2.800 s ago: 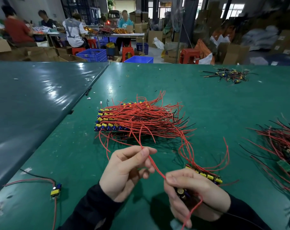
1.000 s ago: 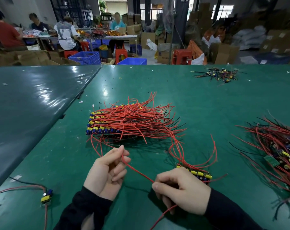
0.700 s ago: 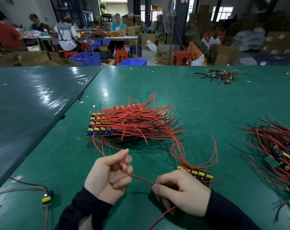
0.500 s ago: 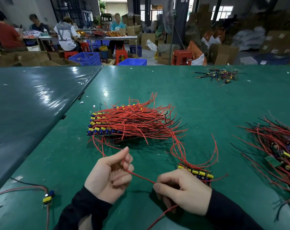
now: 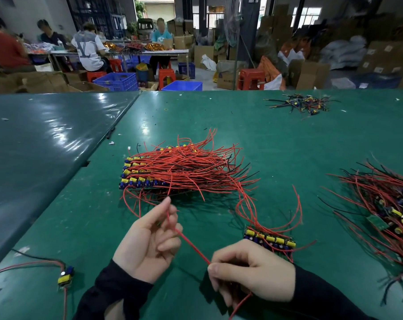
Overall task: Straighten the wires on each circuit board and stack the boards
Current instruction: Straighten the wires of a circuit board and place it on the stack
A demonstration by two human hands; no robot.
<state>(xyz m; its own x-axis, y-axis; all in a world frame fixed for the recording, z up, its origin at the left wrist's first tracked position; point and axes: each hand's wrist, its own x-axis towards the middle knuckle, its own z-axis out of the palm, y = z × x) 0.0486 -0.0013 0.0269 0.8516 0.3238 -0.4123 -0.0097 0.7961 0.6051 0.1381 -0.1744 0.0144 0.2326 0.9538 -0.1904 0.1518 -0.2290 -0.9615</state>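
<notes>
the right hand (image 5: 253, 272) is curled low on the green table (image 5: 288, 135), its thumb and forefinger pinching a red wire (image 5: 191, 247) close to where it leaves the fist; whatever board that wire belongs to is hidden under the palm, so i cannot tell how it is held. the wire runs taut up to the left hand (image 5: 149, 241), where it passes between the loosely bent fingers and stands up past the fingertips; the grip there looks like a light pinch, not a clamp.

this wire is thin, light and springy. my guess is it bends easily but keeps a curl, so it wants to be drawn through the fingers along its length, with the board end held firm to spare the joint. the board itself is small and stiff, and best taken by its edges.

just beyond the right hand lies a short row of boards (image 5: 268, 241) with yellow and blue parts, wires looping upward. further out, mid-table, sits the stack of finished boards (image 5: 138, 174), wires combed to the right. a tangled heap of boards (image 5: 389, 204) waits at the right edge, a single board (image 5: 65, 277) lies by the left sleeve, and a small pile of scraps (image 5: 302, 103) is at the far side.
</notes>
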